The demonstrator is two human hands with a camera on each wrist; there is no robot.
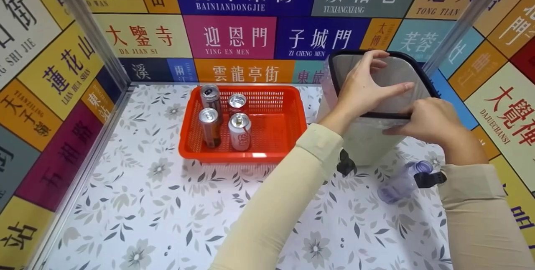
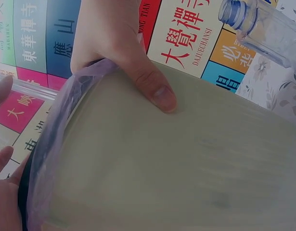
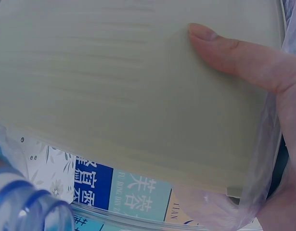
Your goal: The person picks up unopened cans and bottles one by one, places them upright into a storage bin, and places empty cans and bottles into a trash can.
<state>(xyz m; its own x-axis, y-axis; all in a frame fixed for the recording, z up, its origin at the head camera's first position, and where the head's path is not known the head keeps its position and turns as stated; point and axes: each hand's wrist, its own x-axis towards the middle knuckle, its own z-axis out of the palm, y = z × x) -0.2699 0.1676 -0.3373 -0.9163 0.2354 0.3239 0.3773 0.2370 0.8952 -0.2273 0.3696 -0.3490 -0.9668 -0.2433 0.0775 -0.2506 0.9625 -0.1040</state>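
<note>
A tall pale trash bin [image 1: 372, 140] with a black rim stands at the right of the table. A thin purple plastic bag [image 2: 46, 144] hangs over its edge. My right hand [image 1: 439, 121] grips the near right rim, its thumb [image 3: 234, 55] pressed on the outer wall over the bag's edge. Over the bin's mouth, my left hand [image 1: 363, 82] spreads its thumb and fingers apart and holds nothing visible. Only parts of those fingers [image 2: 3, 159] show at the left wrist view's edge. The inside bottom of the bin is hidden.
A red plastic basket [image 1: 271, 155] with several drink cans [image 1: 240, 133] stands left of the bin. Below my right wrist is a clear purplish plastic bottle [image 1: 395, 188], without a visible cap. Printed panels [image 1: 230, 38] wall in the flower-patterned table [image 1: 167, 211].
</note>
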